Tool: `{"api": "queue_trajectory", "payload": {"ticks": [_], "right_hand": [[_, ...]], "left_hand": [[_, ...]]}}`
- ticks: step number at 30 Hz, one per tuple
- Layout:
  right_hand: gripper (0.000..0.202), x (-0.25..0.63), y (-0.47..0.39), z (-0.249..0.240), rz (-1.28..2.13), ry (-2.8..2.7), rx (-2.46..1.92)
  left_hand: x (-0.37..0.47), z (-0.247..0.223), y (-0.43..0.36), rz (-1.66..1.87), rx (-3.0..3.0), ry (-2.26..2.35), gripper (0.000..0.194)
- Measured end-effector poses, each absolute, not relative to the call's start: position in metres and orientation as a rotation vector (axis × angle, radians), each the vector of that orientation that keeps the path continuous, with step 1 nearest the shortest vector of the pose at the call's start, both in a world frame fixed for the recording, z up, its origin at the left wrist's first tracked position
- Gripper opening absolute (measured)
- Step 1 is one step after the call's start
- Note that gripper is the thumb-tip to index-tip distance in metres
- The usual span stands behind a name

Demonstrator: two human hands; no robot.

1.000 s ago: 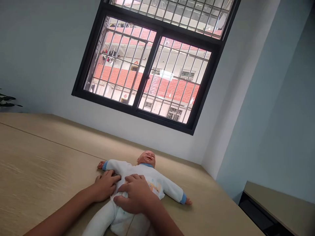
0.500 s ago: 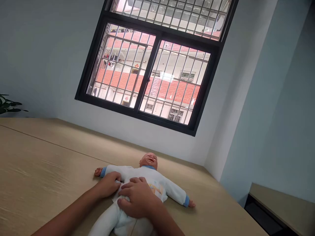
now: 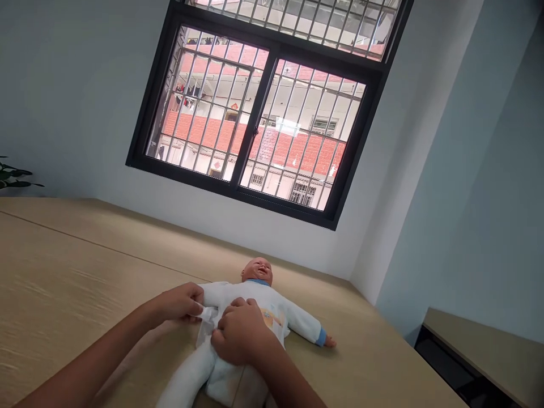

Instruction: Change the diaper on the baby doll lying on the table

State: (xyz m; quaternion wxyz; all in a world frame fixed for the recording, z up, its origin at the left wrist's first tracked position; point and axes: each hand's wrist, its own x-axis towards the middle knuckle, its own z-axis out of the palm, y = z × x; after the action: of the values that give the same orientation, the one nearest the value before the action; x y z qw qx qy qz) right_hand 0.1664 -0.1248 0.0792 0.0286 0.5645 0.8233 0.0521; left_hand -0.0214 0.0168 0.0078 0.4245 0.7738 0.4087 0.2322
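A baby doll [image 3: 257, 271] in a white outfit with blue collar and cuffs lies on its back on the wooden table [image 3: 76, 272]. My left hand [image 3: 182, 303], beside the doll's waist, pinches a thin white piece [image 3: 206, 324] that is stretched out from the doll's side. Over the doll's belly is my right hand [image 3: 241, 331], its fingers curled at the waist; whatever they hold is hidden. The doll's arm on the left is partly covered by my left hand, while its other arm reaches out to the right.
Behind the table, a barred window [image 3: 250, 119] with a black frame is set in the wall. Green leaves [image 3: 17, 177] show at the far left. At the lower right stands a wooden-topped unit [image 3: 488, 345] with a dark front.
My left hand has moved up and left, pulling the white piece outward from the doll's side. The fingers of my right hand have curled in more. The view has shifted slightly.
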Motion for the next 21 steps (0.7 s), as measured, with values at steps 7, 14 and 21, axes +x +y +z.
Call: {"api": "queue_trajectory", "payload": {"ticks": [7, 14, 21], "right_hand": [[0.045, 0.162, -0.117, 0.067, 0.177, 2.587, 1.693], [0.044, 0.167, -0.114, 0.065, 0.098, 2.644, 1.711], [0.033, 0.186, -0.106, 0.070, -0.073, 2.813, 1.797]], "left_hand": [[0.007, 0.012, 0.003, 0.605, 1.653, 0.667, 0.030], [0.015, 0.008, -0.004, 0.619, 1.519, 0.622, 0.035], [-0.005, 0.023, -0.005, 0.637, 1.513, 0.647, 0.040]]}}
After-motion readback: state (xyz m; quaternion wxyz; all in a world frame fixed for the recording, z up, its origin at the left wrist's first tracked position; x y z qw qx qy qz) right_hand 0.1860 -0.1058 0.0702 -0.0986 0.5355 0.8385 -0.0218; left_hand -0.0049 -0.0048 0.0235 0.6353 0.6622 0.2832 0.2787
